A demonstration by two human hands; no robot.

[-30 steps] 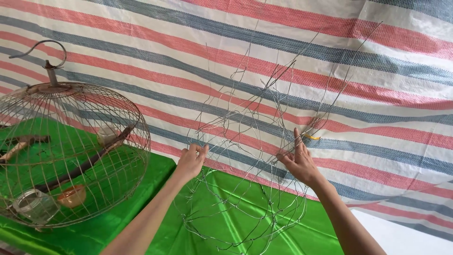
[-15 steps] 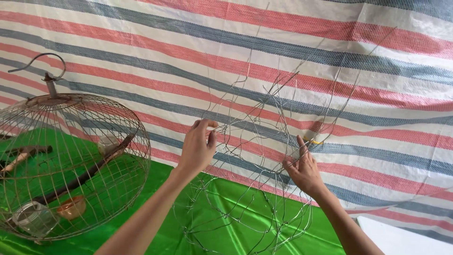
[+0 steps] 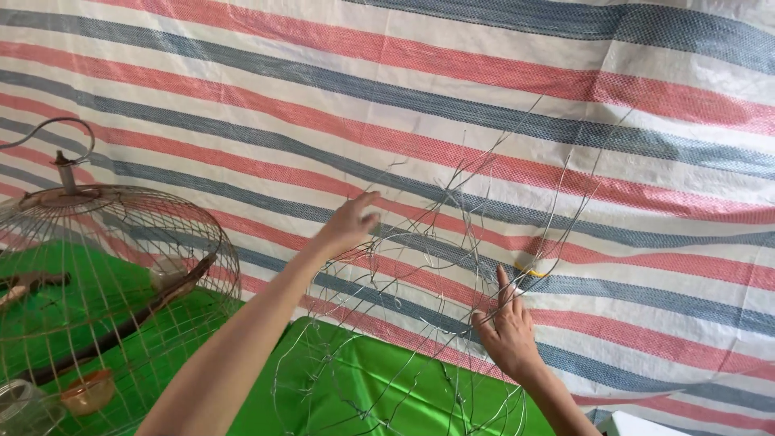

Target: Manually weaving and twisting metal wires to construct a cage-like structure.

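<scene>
Left hand: The left hand [image 3: 349, 224] is reaching up and out, near the top left side of the half-made cage of thin silver wire [image 3: 420, 323]. Its fingers are spread a little and are lying loose. It looks like it is just touching a wire, but it is too thin to tell if it is pinching it.

Right hand: The right hand [image 3: 507, 327] is sitting lower, on the right side of the wire cage. Its fingers are pointing up and are pressing on the wires, with one finger sticking up along a wire. A small yellow bit [image 3: 529, 270] is sitting just above that finger.

Where the cage is: The wire cage is standing between the two hands, on the shiny green cloth [image 3: 355, 387] that is covering the counter. Its loose wire ends are poking up past both hands.

Which way it runs: The long wires are running up and down, bending in at the top. The right hand is nearer to the middle of the cage; the left hand is higher, by the bending tips.

Around it: A finished round brown wire cage with a hook on top [image 3: 97, 282] is standing well off to the left. A striped red, blue and white sheet [image 3: 484, 89] is hanging behind it all.
</scene>
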